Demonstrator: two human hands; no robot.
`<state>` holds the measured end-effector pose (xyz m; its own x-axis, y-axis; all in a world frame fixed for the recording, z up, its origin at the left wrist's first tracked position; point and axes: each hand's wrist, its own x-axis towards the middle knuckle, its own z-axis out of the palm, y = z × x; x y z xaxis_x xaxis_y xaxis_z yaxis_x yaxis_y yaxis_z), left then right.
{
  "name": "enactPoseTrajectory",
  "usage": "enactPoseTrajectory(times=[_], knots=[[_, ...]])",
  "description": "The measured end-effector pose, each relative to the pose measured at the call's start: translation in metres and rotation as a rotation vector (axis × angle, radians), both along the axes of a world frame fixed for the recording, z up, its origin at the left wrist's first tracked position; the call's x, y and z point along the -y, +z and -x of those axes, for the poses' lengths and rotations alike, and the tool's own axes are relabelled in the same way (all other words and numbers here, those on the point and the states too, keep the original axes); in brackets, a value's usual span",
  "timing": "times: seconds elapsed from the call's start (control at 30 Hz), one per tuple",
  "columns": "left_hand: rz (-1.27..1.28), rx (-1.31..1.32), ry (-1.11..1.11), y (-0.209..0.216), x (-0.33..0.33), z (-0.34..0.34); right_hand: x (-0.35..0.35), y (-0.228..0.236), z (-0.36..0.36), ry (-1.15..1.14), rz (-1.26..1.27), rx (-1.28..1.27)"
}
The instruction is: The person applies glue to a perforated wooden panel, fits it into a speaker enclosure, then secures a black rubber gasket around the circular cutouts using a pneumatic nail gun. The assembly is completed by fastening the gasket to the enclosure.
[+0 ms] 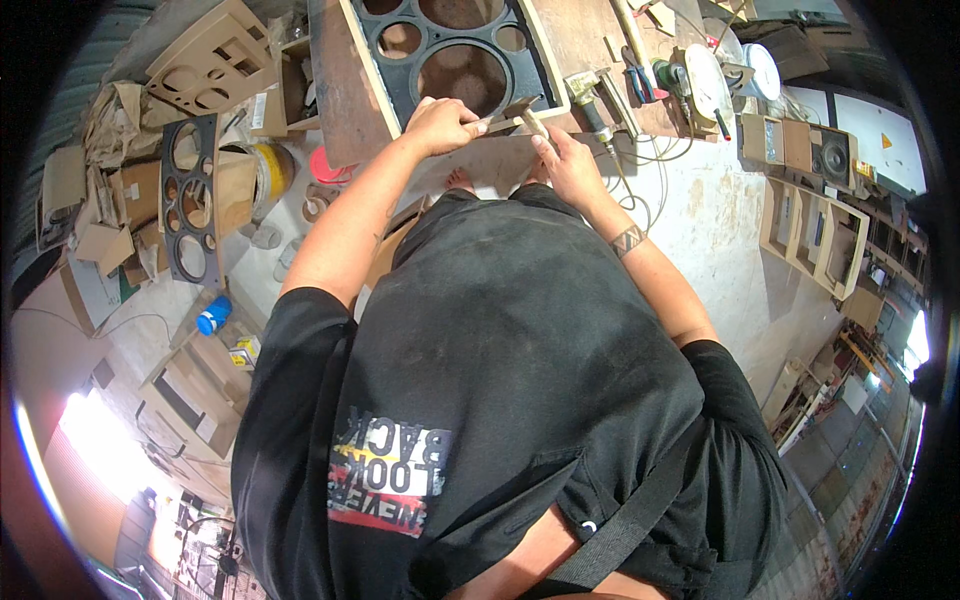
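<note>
In front of me a black panel with round holes [520, 45] lies inside a pale wooden frame [372, 75] on a brown workbench [345, 120]. My right hand [570, 165] is closed round the wooden handle of a small hammer [535, 124]. The hammer's dark head is by the near edge of the frame. My left hand [440, 127] sits at the frame's near left part, thumb and fingers pinched together close to the hammer head. Whatever is between those fingertips is too small to make out.
Right of the frame lie a yellowish-green air nailer [590, 108] with a hose, pliers [640, 82] and a green power tool [672, 76]. A white bucket [762, 72] stands beyond. At left are another holed black panel [190, 200], cardboard and a blue container [214, 315]. Wooden cabinets [815, 235] stand right.
</note>
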<state>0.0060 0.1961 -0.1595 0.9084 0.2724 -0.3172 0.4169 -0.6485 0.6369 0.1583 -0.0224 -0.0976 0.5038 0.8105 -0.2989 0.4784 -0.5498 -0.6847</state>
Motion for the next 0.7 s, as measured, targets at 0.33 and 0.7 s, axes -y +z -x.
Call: enactPoseTrajectory(times=[0.33,0.7], knots=[[0.299,-0.083,0.188,0.027,-0.008,0.001,0.055,-0.023,-0.021,-0.285,-0.204,-0.122],[0.431,-0.141,0.125,0.023,-0.020,-0.008,0.116,-0.014,-0.043,-0.695,-0.369,-0.345]])
